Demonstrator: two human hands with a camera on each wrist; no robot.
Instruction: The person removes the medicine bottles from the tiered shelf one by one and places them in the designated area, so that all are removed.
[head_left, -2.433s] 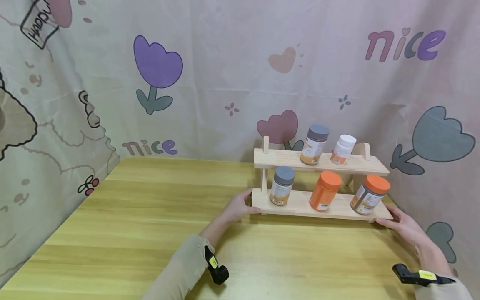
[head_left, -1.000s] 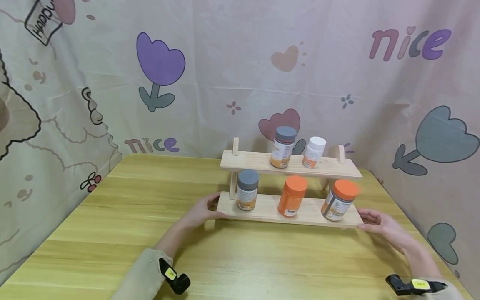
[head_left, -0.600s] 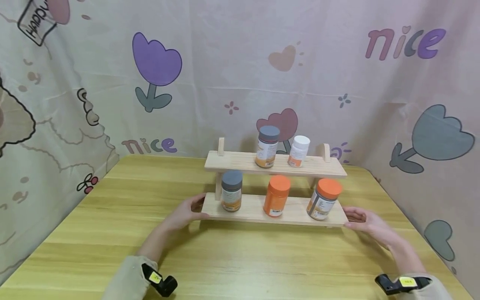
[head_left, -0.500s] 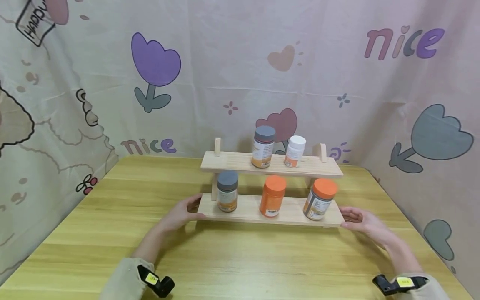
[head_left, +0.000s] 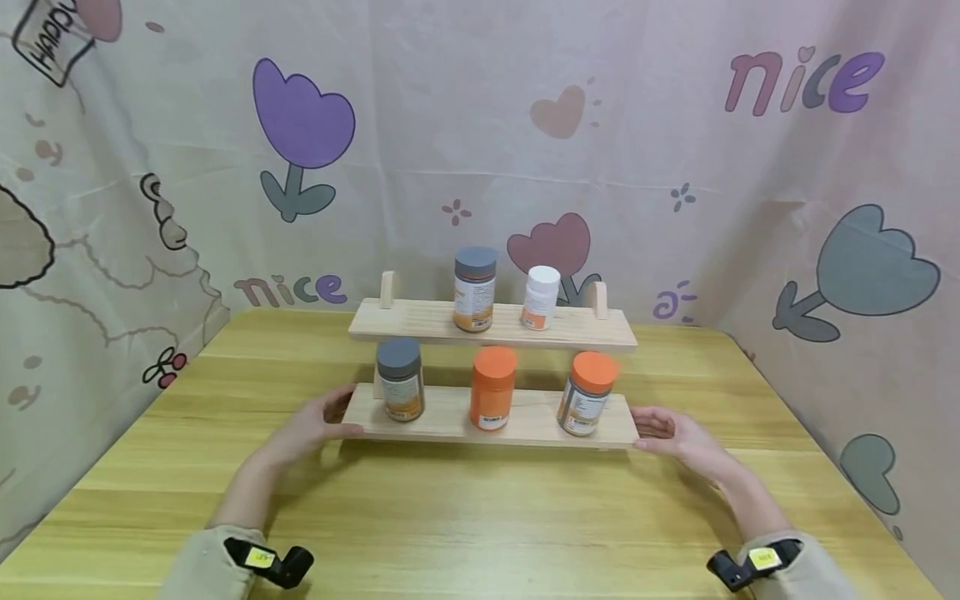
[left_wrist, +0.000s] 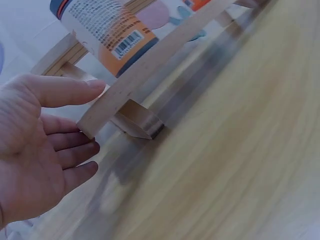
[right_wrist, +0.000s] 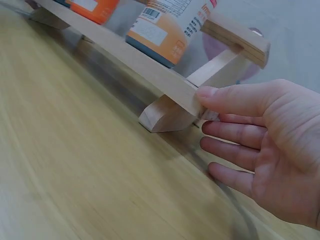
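A two-tier light wooden shelf (head_left: 446,408) stands mid-table in the head view. My left hand (head_left: 303,429) holds the left end of its lower board, thumb at the front edge, other fingers behind and below. At the opposite end my right hand (head_left: 678,442) holds the same board between thumb and index finger, remaining fingers loosely bent. On the lower board are a grey-capped jar (head_left: 401,379), an orange jar (head_left: 492,390) and a grey jar with an orange cap (head_left: 587,396). Above them stand another grey-capped jar (head_left: 474,292) and a small white bottle (head_left: 540,298).
The yellowish wood-grain table (head_left: 480,517) extends around the shelf. A printed cloth (head_left: 420,108) hangs behind the table and along its sides. Black cameras (head_left: 273,562) are strapped on both wrists.
Both hands have moved the shelf leftward from the table's right side to the middle, keeping hold of its two ends. All the jars and the bottle have travelled along upright.
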